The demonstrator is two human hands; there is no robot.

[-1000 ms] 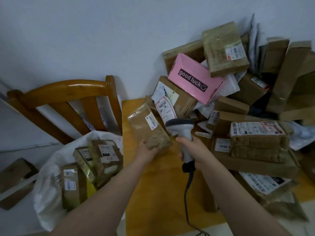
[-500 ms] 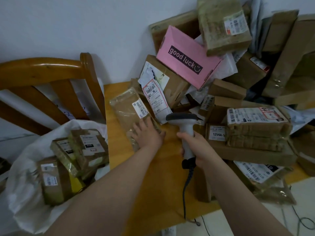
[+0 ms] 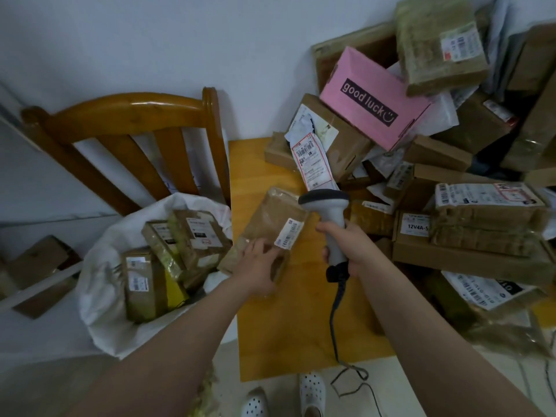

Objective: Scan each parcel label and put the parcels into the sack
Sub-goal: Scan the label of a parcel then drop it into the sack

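One parcel (image 3: 272, 219), one scanner (image 3: 328, 206).
Left grip (image 3: 258, 267) holds parcel at tabletop's (image 3: 279, 332) left edge; right grip (image 3: 349, 246) clasps scanner; sack (image 3: 97, 275) shows three more.

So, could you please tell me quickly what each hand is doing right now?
Left hand: holding the brown tape-wrapped parcel by its near end.
Right hand: closed round the grey handheld barcode scanner.

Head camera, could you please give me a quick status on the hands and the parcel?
Left hand holds brown parcel, label up. Right hand grips scanner, head beside the label. Sack open at left, nothing between.
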